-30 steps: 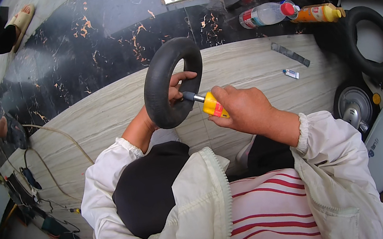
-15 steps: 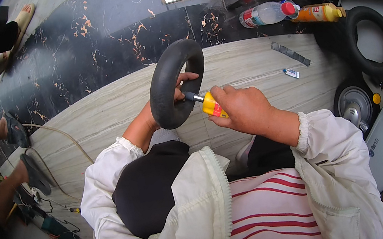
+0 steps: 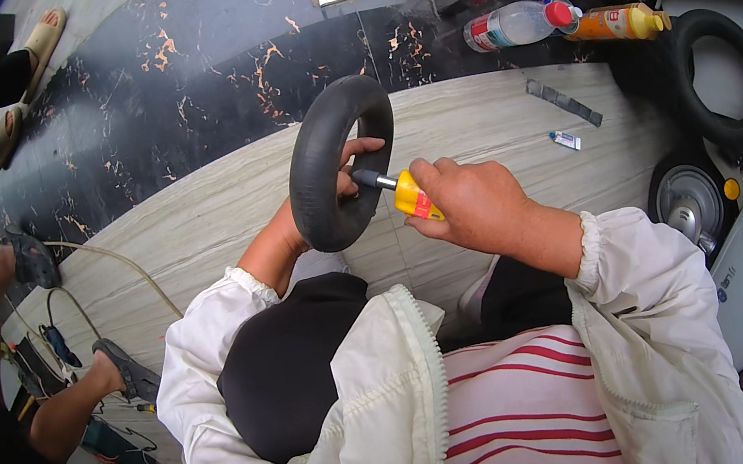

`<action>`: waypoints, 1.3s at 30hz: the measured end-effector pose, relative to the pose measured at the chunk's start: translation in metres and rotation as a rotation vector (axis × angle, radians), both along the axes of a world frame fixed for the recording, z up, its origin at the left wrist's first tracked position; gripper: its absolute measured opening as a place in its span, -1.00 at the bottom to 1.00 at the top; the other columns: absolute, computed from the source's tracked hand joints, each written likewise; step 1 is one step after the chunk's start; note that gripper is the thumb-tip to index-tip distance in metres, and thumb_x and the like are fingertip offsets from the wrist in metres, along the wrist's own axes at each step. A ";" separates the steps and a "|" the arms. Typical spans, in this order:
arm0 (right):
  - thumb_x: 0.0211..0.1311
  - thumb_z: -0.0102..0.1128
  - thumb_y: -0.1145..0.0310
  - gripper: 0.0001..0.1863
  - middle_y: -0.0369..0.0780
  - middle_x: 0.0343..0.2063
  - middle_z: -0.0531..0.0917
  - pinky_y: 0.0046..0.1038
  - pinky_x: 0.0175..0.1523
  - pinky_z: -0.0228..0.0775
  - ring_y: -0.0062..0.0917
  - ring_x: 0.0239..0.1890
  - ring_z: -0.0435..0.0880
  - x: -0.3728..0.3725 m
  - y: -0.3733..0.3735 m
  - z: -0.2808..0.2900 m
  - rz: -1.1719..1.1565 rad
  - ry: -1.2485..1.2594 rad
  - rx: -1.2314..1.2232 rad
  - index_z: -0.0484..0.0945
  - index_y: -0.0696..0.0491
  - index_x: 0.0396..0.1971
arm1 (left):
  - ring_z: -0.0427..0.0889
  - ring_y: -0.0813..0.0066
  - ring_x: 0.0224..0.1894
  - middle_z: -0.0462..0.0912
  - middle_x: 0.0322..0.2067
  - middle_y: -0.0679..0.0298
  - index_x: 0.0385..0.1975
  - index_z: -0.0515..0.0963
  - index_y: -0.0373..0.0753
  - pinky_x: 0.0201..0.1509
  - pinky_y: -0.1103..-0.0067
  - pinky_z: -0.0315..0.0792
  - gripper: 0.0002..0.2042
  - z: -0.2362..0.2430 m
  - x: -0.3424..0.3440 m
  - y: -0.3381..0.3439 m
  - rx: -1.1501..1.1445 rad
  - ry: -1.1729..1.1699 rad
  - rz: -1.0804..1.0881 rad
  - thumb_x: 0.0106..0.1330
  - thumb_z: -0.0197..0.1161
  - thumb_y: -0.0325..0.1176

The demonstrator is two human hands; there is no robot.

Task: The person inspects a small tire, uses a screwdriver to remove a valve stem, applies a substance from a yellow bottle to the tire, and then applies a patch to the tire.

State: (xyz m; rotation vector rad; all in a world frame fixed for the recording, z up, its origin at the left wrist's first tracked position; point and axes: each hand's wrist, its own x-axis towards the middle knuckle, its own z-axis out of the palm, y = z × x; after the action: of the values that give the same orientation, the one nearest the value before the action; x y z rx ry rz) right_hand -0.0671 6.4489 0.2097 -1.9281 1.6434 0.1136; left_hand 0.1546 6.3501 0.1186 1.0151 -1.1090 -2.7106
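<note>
My left hand grips a small black inner tube, holding it upright with the thumb showing through its hole. My right hand is closed on a yellow-handled tool whose dark metal tip points at the tube's inner rim near my left fingers. Both arms wear white jacket sleeves and hover above my lap, over a pale wood-grain floor.
A clear bottle and an orange bottle lie at the back right. A second black tube, a small glue tube, a grey strip and a wheel hub sit right. Another person's arm and sandalled foot are at left.
The tube and both my hands stay almost still. At the left, the other person's arm and foot have shifted position.
</note>
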 end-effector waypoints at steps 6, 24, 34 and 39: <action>0.17 0.42 0.02 -0.51 -0.15 -0.47 0.64 -0.27 -0.47 0.56 -0.26 -0.52 0.73 0.001 0.001 0.003 0.004 0.025 0.019 0.44 0.08 -0.17 | 0.56 0.49 -0.07 0.54 -0.04 0.18 0.35 0.36 -0.23 0.04 0.59 0.49 -0.37 -0.005 0.000 0.001 -0.129 -0.006 -0.021 0.16 -0.03 -0.42; 0.18 0.41 0.00 -0.49 -0.13 -0.40 0.67 -0.20 -0.43 0.55 -0.18 -0.47 0.71 0.003 0.003 0.003 -0.054 -0.038 0.085 0.46 0.05 -0.09 | 0.65 0.42 -0.16 0.57 -0.02 0.09 0.37 0.33 -0.21 -0.05 0.53 0.56 -0.35 -0.004 0.000 0.002 0.079 0.027 0.077 0.15 -0.04 -0.43; 0.16 0.43 0.00 -0.49 -0.13 -0.40 0.67 -0.20 -0.44 0.54 -0.17 -0.47 0.71 -0.002 0.007 0.003 -0.107 -0.015 0.052 0.46 0.04 -0.08 | 0.68 0.43 -0.20 0.59 -0.09 0.20 0.37 0.36 -0.17 -0.08 0.50 0.66 -0.36 0.008 -0.001 -0.001 0.200 0.004 0.095 0.16 0.03 -0.40; 0.19 0.41 0.00 -0.50 -0.13 -0.45 0.65 -0.23 -0.46 0.54 -0.21 -0.49 0.72 -0.004 0.008 0.003 -0.084 -0.053 0.028 0.46 0.06 -0.11 | 0.70 0.41 -0.19 0.60 -0.10 0.18 0.38 0.34 -0.15 -0.07 0.47 0.68 -0.36 0.007 0.000 0.001 0.175 0.013 0.134 0.18 0.02 -0.36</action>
State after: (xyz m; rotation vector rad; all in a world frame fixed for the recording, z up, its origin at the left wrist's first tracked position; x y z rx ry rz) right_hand -0.0710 6.4568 0.2130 -1.8229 1.6762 0.0515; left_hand 0.1551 6.3510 0.1258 1.0507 -0.7816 -2.7385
